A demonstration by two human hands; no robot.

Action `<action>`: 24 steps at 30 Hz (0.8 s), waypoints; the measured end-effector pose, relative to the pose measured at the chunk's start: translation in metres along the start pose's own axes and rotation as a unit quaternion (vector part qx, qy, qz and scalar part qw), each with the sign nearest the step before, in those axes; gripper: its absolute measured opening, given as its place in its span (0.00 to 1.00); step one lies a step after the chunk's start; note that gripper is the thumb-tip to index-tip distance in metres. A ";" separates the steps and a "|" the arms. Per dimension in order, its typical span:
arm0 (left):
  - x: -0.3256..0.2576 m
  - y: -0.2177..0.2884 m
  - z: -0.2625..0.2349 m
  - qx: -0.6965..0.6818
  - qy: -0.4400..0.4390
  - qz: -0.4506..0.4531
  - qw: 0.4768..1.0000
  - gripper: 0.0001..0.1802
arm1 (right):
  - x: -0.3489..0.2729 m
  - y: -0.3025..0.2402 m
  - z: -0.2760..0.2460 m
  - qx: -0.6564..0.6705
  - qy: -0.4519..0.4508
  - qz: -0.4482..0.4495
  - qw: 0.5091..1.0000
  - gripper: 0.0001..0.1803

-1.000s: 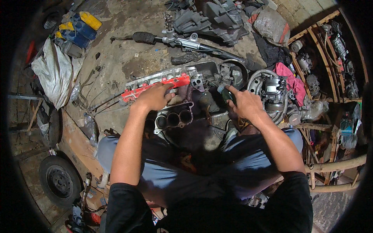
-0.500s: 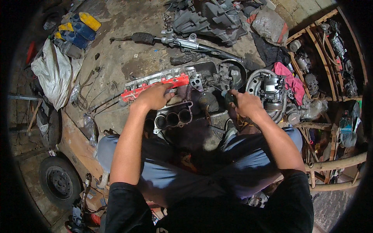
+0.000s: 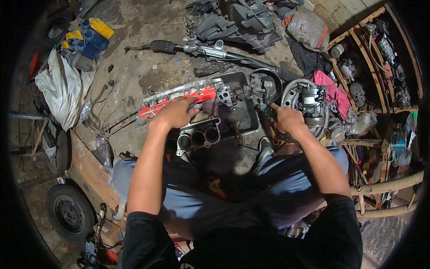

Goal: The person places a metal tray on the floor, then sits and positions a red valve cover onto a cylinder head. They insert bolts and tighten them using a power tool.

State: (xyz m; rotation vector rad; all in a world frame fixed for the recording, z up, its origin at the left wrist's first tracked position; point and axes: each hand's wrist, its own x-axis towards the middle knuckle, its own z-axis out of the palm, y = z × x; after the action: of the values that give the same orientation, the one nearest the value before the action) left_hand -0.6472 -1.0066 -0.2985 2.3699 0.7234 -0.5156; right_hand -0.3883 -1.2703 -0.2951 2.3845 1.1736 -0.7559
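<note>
My left hand [image 3: 177,113] rests with curled fingers on a silver engine manifold [image 3: 165,93] that has a red-painted strip and lies across a grey metal tray [image 3: 256,130]. Close to my left wrist is the manifold's flange [image 3: 198,138], with several round ports. Just right of the tray, my right hand [image 3: 288,120] is closed round a small dark bottle-like object [image 3: 267,110] with a bluish tip; the fingers hide most of it. Dark wet-looking grime covers the tray's bottom and the manifold's near side.
A steering rack [image 3: 217,52] lies beyond the tray, below a black plastic housing [image 3: 237,20]. Right of my hand stands a coiled hose with a pump-like part [image 3: 311,101]. A wooden shelf [image 3: 367,62] holds engine parts. At left are a white sack [image 3: 60,85] and a wheel [image 3: 69,210].
My right hand has drawn the dark bottle-like object a little to the right, uncovering more of the tray's right side. My left hand stays on the manifold.
</note>
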 end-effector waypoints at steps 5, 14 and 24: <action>0.001 0.003 -0.001 0.013 -0.009 -0.006 1.000 0.31 | 0.001 0.002 0.003 0.017 0.005 -0.006 1.000 0.33; 0.001 0.002 0.001 0.017 -0.003 -0.006 1.000 0.31 | -0.016 -0.015 -0.017 0.037 0.014 -0.019 0.999 0.32; 0.002 0.004 0.000 0.008 -0.014 -0.011 1.000 0.31 | -0.016 -0.012 -0.017 0.051 0.021 -0.037 0.998 0.33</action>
State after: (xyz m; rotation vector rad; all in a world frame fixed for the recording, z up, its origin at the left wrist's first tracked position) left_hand -0.6429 -1.0086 -0.2977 2.3672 0.7356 -0.5641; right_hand -0.4012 -1.2636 -0.2730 2.4624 1.2749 -0.8104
